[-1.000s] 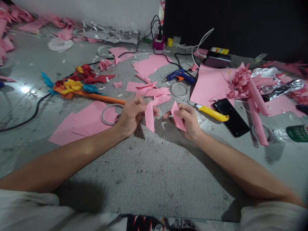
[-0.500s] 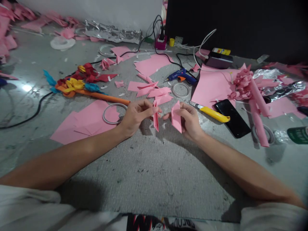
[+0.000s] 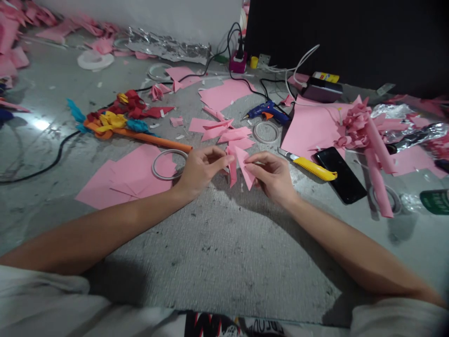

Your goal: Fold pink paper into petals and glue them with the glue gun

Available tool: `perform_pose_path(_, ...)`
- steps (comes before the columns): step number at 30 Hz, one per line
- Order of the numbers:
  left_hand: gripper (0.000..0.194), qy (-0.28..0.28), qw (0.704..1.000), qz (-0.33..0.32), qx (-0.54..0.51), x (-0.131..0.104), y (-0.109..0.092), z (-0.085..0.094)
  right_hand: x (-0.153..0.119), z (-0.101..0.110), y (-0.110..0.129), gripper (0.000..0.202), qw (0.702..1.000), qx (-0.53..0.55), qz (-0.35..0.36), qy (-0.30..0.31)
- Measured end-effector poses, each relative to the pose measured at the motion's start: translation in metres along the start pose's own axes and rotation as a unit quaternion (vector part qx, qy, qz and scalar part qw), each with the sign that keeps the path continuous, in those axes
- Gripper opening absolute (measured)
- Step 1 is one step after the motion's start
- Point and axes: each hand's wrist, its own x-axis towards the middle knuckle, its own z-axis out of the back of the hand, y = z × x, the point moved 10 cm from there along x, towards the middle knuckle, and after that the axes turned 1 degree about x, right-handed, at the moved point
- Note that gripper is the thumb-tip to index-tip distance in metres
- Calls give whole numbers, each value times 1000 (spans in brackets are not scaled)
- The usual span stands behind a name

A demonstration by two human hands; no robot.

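Grey floor [image 3: 224,252] littered with pink paper sheets [image 3: 129,175]. Large pink sheet [image 3: 312,124] lies right, with black phone [image 3: 342,173] and yellow utility knife [image 3: 310,167] just beside it. Blue glue gun [image 3: 266,111] further back. Left hand [image 3: 199,169] pinches a narrow folded pink strip [image 3: 232,171]; right hand [image 3: 273,175] pinches a folded pink triangle [image 3: 244,166]. Both pieces are held above the floor at centre, touching.

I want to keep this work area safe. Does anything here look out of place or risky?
Yes. The yellow utility knife lies loose on the floor beside the right hand, and the blue glue gun rests among pink paper sheets, its cord running toward the wall.
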Motion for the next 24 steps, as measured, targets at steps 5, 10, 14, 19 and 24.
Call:
perform_pose_path(5, 23, 15, 998, -30, 50, -4, -9, -4, -7, -3, 16, 12, 988, -131, 83, -30)
perform_pose_path(10, 15, 14, 996, -71, 59, -6, -16, -4, -8, -7, 15, 14, 982, -161, 96, -8)
perform_pose_path(14, 49, 14, 1000, -11, -9, -4, -1, -3, -6, -6, 9, 30, 993, -98, 69, -8)
perform_pose_path(19, 52, 17, 1000, -16, -1, -5, -4, -5, -3, -7, 8, 32, 997, -56, 60, -6)
perform_pose_path(24, 46, 11, 1000, -20, 18, -5, -4, -2, -3, -11, 12, 20, 996, -44, 71, 16)
